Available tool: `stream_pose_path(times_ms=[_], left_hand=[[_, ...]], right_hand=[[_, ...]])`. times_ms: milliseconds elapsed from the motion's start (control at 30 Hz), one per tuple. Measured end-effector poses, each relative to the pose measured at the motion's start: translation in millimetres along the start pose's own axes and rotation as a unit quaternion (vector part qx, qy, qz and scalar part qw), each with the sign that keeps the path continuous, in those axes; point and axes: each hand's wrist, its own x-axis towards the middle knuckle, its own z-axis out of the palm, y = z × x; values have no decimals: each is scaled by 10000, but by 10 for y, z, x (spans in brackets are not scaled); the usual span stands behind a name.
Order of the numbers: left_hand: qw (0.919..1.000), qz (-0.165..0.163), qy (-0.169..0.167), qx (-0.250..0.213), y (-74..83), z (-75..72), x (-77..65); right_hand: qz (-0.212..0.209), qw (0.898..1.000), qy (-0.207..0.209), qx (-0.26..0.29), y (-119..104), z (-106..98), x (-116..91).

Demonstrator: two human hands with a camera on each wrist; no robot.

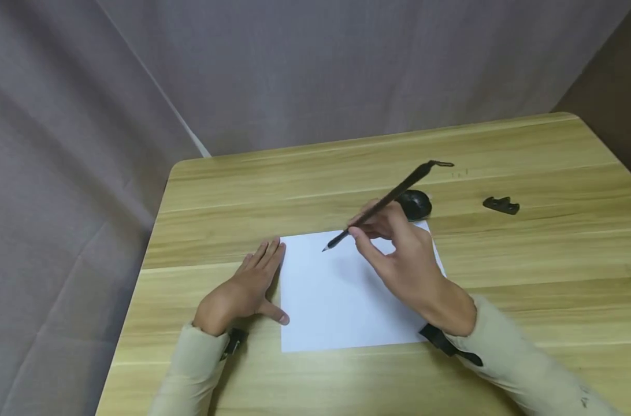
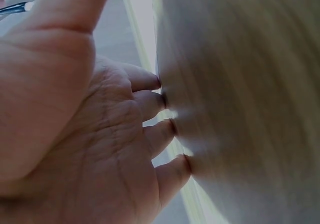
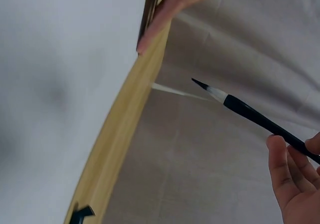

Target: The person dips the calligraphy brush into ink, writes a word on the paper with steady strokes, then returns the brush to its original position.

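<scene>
My right hand [image 1: 406,263] pinches a black-handled calligraphy brush [image 1: 396,192] between thumb and fingers, over a white sheet of paper [image 1: 326,306]. In the right wrist view, the brush [image 3: 255,116] has a pale bristle head with a dark tip, held in the air off the paper. A loop hangs from the handle's upper end. At the sheet's left edge lies my left hand [image 1: 242,294], its fingers extended and thumb spread onto the paper's border. The left wrist view shows the fingertips [image 2: 182,166] touching the wooden surface.
A round, shiny black dish [image 1: 416,205] sits at the paper's far right corner, partly hidden by my right hand. Farther right lies a small black notched brush rest [image 1: 501,205]. Grey curtains [image 1: 315,69] hang behind the wooden table [image 1: 544,254].
</scene>
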Motion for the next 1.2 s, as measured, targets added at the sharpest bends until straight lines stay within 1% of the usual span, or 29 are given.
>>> stream_pose_path(times_ms=[167,367,500,867,1000,1200], left_hand=[[10000,-5,-13,-14,-6,-10,0],[10000,45,-39,10,5,-13,12],[10000,21,-73,-1,8,-14,10],[9999,96,46,41,7,-23,-2],[9999,103,70,-27,8,-14,-11],[10000,34,52,34,1,-6,-7]], right_hand=[[21,9999,-55,100,44,146,-19],[140,9997,-197,6,86,264,-53],[167,9995,-275,-27,102,325,-67],[205,9984,-526,-35,146,436,-90],[163,9983,-545,-105,179,471,-136],[191,9984,-496,-210,209,458,-196]])
